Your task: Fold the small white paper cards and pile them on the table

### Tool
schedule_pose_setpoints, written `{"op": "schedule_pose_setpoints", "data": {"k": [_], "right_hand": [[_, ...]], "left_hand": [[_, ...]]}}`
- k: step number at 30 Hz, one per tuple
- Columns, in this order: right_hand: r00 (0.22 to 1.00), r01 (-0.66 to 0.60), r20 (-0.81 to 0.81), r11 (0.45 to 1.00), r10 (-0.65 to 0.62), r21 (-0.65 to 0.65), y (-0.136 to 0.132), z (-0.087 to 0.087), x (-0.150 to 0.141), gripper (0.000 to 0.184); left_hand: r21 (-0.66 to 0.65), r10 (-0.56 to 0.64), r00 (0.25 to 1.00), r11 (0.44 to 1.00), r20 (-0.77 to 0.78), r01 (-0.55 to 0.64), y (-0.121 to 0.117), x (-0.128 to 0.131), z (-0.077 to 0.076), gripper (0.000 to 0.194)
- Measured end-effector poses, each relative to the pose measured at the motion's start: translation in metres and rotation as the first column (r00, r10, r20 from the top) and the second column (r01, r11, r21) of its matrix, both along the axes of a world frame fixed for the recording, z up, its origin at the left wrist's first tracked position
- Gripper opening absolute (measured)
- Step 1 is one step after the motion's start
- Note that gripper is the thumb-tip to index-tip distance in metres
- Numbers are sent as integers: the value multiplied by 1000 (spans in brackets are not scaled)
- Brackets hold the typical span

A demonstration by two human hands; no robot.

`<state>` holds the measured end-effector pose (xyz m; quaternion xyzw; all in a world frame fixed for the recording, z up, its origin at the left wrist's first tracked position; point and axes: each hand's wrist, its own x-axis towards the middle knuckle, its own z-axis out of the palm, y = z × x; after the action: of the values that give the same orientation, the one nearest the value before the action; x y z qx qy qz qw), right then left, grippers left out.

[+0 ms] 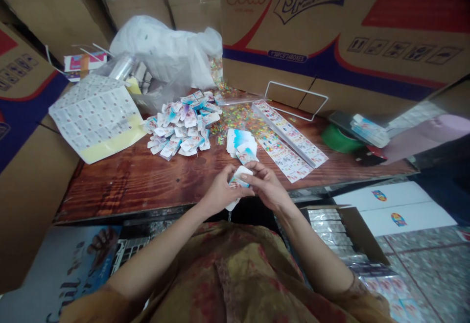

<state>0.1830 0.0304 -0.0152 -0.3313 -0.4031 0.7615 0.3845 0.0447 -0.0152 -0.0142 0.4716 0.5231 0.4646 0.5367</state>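
Observation:
Between my two hands, just over the table's front edge, is a small white and blue printed carton [240,176]. My left hand [222,191] wraps its fingers and thumb round the carton's left and lower side. The thumb of my right hand [270,186] presses on its upper right, with the fingers behind it. A white flap sticks out below. Right beyond my fingertips lies a small stack of flat white and blue cartons [241,143]. Farther left is a heap of similar folded cartons [185,125].
Colourful tiny pieces [238,117] are scattered behind the stack. Sticker strips [282,151] lie to the right, near a green tape roll [340,138]. Sticker sheets [99,117] and a white plastic bag [165,49] stand at the left. A large cardboard box [330,29] blocks the back.

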Motion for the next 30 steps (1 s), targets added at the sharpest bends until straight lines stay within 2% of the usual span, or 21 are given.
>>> {"op": "schedule_pose_setpoints", "data": {"k": [3,6,8,11,14,16,20,22,26,28,30], "right_hand": [[998,66,-11,997,-67,-31,-1,-6,-3,31],[992,126,2,992,-126,-17,-4,-12,-7,30],[978,203,24,974,-206,99,-7,-14,-8,27],[937,290,72,875,-342,388,-13,-15,-8,17],[925,247,103,786,-365,567,-18,-14,-6,9],[931,223,109,779,-348,585,-20,-15,-5,12],[925,267,106,821,-366,505,-22,-16,-5,10],[915,257,127,797,-382,546,-23,-14,-5,12],[906,142,183,680,-382,719,-27,-8,-3,23],[907,115,196,668,-373,736,-28,-7,-4,22],[913,121,194,692,-360,712,-28,-6,-5,22]], "left_hand": [[132,115,993,984,9,-115,-3,0,-5,40],[258,158,982,958,-103,-127,-4,-2,-6,21],[338,183,959,936,-218,-101,-5,-5,-5,17],[411,197,921,911,-336,-45,-5,-7,0,20],[418,210,893,908,-398,-28,-5,-7,3,24],[415,219,889,909,-402,-36,-5,-6,4,24],[384,197,900,923,-390,-35,-5,-3,4,26],[369,194,886,929,-420,-29,-5,-3,3,24],[379,255,865,922,-432,-83,-6,-4,1,16],[400,284,868,910,-407,-110,-6,-5,0,13],[419,297,871,900,-392,-118,-6,-6,-2,12]]}}
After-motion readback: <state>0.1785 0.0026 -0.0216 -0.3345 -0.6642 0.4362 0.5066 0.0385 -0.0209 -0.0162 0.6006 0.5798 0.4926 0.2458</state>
